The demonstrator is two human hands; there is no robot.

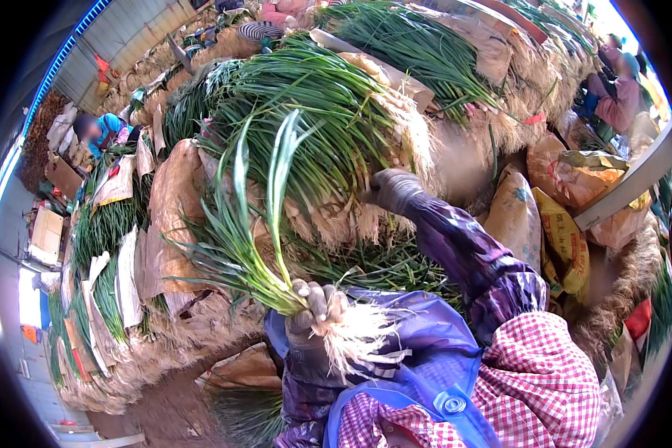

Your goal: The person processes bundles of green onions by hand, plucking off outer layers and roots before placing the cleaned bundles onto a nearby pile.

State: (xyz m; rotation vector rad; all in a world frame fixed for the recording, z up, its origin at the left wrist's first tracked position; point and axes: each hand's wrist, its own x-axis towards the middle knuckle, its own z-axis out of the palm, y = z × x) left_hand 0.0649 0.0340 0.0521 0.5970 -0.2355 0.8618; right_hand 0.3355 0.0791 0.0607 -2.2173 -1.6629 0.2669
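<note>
My gloved left hand [315, 305] is closed around a small bunch of green onions [280, 274]. Their pale, stringy roots [358, 336] hang out to the right over my lap, and the leaves fan up and to the left. Farther forward, my gloved right hand [393, 187] reaches the root end of a large heap of green onions [313, 106]. Its fingers touch the stems there, but the glove hides whether they grip any. A blue plastic apron [425, 325] covers my lap, and loose green leaves [381, 266] lie just beyond it.
Brown woven sacking [173, 218] stands left of the heap. Another onion heap [409, 50] rises behind. At right are a yellow printed sack [563, 246] and a pale slanting bar [627, 179]. A person [103, 134] sits at far left; other people [619, 89] are at upper right.
</note>
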